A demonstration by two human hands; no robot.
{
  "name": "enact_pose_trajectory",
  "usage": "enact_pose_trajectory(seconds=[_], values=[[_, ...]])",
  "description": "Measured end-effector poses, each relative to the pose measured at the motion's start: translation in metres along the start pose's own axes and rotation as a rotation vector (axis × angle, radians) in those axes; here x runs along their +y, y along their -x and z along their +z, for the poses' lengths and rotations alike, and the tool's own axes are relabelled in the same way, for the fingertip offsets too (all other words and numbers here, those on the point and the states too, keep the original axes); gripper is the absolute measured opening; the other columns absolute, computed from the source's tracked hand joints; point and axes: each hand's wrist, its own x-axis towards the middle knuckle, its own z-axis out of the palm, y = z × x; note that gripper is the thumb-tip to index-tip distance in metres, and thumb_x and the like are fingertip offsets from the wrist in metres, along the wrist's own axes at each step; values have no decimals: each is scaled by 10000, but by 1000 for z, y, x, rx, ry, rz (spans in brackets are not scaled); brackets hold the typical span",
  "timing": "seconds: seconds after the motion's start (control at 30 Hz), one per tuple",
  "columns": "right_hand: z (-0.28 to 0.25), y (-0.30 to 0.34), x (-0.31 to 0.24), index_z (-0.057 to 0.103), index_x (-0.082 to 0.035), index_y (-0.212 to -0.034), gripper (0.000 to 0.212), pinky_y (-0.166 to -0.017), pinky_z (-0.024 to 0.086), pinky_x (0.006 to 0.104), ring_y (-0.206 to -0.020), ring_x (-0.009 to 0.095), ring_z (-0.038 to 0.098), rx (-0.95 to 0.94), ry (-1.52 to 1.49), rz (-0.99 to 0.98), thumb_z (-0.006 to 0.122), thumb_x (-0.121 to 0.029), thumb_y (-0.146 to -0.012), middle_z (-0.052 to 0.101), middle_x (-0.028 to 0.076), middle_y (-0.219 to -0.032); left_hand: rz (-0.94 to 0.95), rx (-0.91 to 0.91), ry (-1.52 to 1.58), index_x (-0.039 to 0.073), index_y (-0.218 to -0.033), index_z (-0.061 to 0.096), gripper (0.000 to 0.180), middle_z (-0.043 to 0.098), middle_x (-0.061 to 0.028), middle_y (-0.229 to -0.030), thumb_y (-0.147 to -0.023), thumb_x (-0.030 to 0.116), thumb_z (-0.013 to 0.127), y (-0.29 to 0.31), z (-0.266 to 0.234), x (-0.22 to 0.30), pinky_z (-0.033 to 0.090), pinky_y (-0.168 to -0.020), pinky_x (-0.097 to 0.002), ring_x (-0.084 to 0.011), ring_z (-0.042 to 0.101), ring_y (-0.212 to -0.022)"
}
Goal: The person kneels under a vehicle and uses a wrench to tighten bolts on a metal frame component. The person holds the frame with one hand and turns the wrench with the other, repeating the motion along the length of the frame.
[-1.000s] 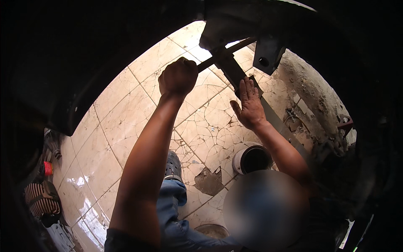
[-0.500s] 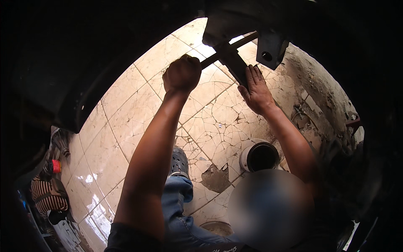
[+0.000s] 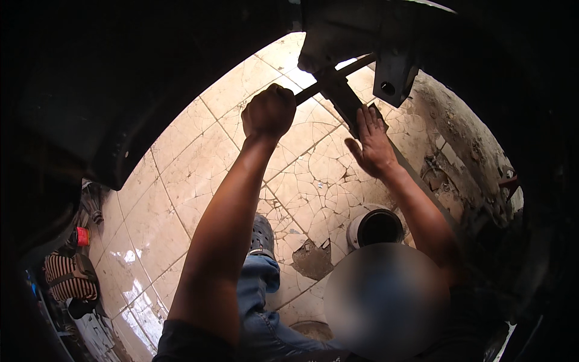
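My left hand (image 3: pixel 269 113) is closed in a fist round the end of a dark straight bar (image 3: pixel 309 92). That bar slants up to the right, crossing a dark oblong metal piece (image 3: pixel 344 96), and runs up to a hanging dark bracket (image 3: pixel 395 81) with a round hole. Against the lower end of the oblong piece rests my right hand (image 3: pixel 375 145), fingers stretched out and thumb apart. How bar and oblong piece join is too dark to tell.
Dark bodywork (image 3: pixel 54 120) surrounds the opening. Below lies a cracked tile floor (image 3: pixel 199 151) with a broken patch (image 3: pixel 312 258). A round open can (image 3: pixel 377 228) stands under my right forearm. A striped bag (image 3: pixel 69 277) lies at the left, rubble (image 3: pixel 446 172) at the right.
The whole view has shifted slightly, so things sit a little lower and to the right. My right thumb stands further from the fingers. My left hand keeps its hold on the bar.
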Motion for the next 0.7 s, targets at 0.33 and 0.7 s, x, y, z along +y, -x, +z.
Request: enact_pose_trajectory(seconds=[0.33,0.7], values=[[-9,-14,-9,144,37,-1536,841,-1232,68,436,-1508,337,87,-62,61,17,272,-600,-1002,159,225,-1605,-28,-18,-6,90,-983,691,388,717,-182,-963,-932,333,394,0,0,4,519,-884,-477,-403,676,-944],[-2,-10,-9,139,67,-1524,869,-1229,67,456,-1505,361,82,-15,59,66,316,-597,-992,129,231,-1609,-16,-26,8,79,-959,687,407,709,-210,-962,-935,336,372,0,-1,2,522,-872,-488,-410,674,-936]])
